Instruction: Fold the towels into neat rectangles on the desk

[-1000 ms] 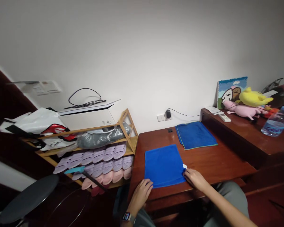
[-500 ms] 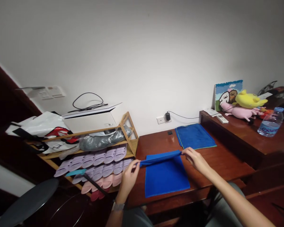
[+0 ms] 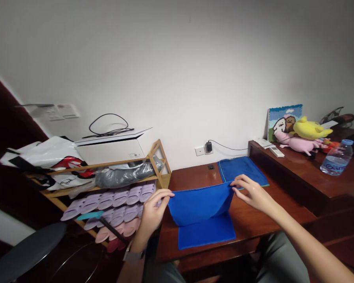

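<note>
A blue microfibre towel [image 3: 206, 232] lies partly on the wooden desk [image 3: 191, 177]. Its raised part [image 3: 199, 206] forms a curved fold above the flat part. My left hand [image 3: 153, 210] pinches one corner of the raised edge, and my right hand [image 3: 252, 194] pinches the other. Between them the cloth sags slightly. Behind the raised fold, a second blue towel with a green edge [image 3: 242, 171] lies flat near the wall, and my right hand is just in front of it.
A bamboo rack [image 3: 162, 165] of lilac and pink slippers stands left of the desk, below a white printer [image 3: 109, 151]. Plastic bags [image 3: 50, 157] sit on it. A raised wooden shelf [image 3: 286, 173] at right holds plush toys [image 3: 309, 129] and a water bottle [image 3: 336, 159].
Both hands have raised the held towel edge higher off the desk and drawn it apart, so the fold now billows. The whole view has shifted slightly.
</note>
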A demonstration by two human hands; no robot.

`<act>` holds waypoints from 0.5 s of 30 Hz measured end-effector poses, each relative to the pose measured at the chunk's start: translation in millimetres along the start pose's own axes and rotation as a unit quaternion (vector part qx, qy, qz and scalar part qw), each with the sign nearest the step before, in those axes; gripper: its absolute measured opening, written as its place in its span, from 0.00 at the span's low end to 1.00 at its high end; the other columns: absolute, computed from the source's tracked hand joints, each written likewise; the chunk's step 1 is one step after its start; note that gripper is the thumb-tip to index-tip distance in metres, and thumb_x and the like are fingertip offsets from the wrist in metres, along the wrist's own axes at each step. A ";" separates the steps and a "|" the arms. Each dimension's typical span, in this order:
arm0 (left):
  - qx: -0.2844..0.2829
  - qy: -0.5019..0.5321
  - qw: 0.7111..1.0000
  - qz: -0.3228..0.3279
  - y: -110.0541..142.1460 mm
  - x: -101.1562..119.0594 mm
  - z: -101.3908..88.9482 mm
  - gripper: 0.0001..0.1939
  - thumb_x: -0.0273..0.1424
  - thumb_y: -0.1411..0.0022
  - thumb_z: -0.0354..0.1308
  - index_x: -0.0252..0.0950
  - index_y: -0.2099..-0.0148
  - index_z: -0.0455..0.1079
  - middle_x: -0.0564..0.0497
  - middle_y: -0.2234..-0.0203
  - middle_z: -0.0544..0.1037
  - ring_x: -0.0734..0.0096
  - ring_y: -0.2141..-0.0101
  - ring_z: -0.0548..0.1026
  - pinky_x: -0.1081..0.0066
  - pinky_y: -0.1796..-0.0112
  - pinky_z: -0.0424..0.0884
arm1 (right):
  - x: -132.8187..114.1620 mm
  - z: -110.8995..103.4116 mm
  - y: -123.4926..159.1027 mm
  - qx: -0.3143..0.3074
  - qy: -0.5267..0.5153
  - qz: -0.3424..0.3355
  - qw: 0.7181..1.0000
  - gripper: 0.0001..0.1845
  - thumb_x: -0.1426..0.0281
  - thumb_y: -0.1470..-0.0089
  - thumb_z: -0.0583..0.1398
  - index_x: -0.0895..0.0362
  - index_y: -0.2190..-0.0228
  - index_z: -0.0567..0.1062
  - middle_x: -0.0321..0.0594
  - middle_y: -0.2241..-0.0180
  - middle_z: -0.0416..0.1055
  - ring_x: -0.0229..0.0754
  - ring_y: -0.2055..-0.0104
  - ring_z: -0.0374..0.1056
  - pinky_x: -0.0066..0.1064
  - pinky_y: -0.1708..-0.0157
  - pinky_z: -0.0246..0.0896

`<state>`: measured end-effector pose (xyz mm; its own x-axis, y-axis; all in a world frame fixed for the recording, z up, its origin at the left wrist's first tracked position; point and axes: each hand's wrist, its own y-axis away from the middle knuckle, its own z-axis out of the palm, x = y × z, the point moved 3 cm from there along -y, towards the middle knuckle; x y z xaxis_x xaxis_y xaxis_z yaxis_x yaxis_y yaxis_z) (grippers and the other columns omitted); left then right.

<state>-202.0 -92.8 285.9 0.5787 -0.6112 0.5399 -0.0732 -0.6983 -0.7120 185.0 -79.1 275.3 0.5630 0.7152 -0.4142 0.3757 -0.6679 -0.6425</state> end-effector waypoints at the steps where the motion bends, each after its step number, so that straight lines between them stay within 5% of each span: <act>1: 0.001 0.030 0.999 -0.010 -2.1 6.7 2.5 0.10 0.35 0.31 0.59 0.41 0.64 0.81 0.49 0.63 0.84 0.63 0.59 0.82 0.67 0.56 0.78 | -5.1 -1.9 -2.1 0.000 -0.013 0.006 1.000 0.10 0.65 0.32 0.58 0.49 0.53 0.77 0.43 0.56 0.75 0.44 0.58 0.76 0.37 0.55 0.75; 4: -0.021 0.116 0.993 -0.029 -10.9 37.4 21.1 0.09 0.35 0.32 0.61 0.40 0.64 0.81 0.48 0.62 0.84 0.63 0.60 0.82 0.70 0.61 0.79 | -26.0 -2.1 -13.9 -0.001 -0.054 0.023 0.998 0.13 0.60 0.35 0.62 0.49 0.50 0.75 0.42 0.55 0.75 0.44 0.58 0.75 0.37 0.55 0.74; 8: -0.110 0.176 0.978 -0.006 -23.9 89.3 65.1 0.08 0.33 0.30 0.60 0.39 0.58 0.81 0.47 0.60 0.83 0.65 0.60 0.82 0.70 0.59 0.79 | -61.7 13.0 -36.3 -0.033 -0.083 0.019 0.996 0.32 0.55 0.42 0.69 0.47 0.41 0.70 0.41 0.53 0.76 0.46 0.56 0.74 0.39 0.53 0.73; 12: -0.132 0.139 0.980 0.053 -33.0 115.3 88.0 0.08 0.33 0.28 0.59 0.40 0.51 0.78 0.47 0.57 0.83 0.66 0.57 0.81 0.68 0.54 0.79 | -78.1 26.1 -55.6 -0.058 -0.070 -0.021 0.996 0.13 0.58 0.34 0.62 0.52 0.54 0.76 0.41 0.60 0.76 0.45 0.59 0.74 0.35 0.58 0.70; 15: -0.066 0.104 0.989 0.086 -26.8 100.5 85.8 0.14 0.34 0.29 0.61 0.42 0.43 0.74 0.44 0.48 0.79 0.61 0.47 0.78 0.61 0.46 0.77 | -69.2 23.7 -65.4 -0.040 -0.022 -0.011 0.999 0.14 0.57 0.31 0.58 0.53 0.63 0.76 0.40 0.64 0.76 0.43 0.62 0.74 0.33 0.62 0.67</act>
<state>-72.2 -103.5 320.7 0.3698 -0.7790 0.5065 -0.2696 -0.6116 -0.7438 104.0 -80.0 330.7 0.5226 0.7366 -0.4293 0.4455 -0.6653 -0.5991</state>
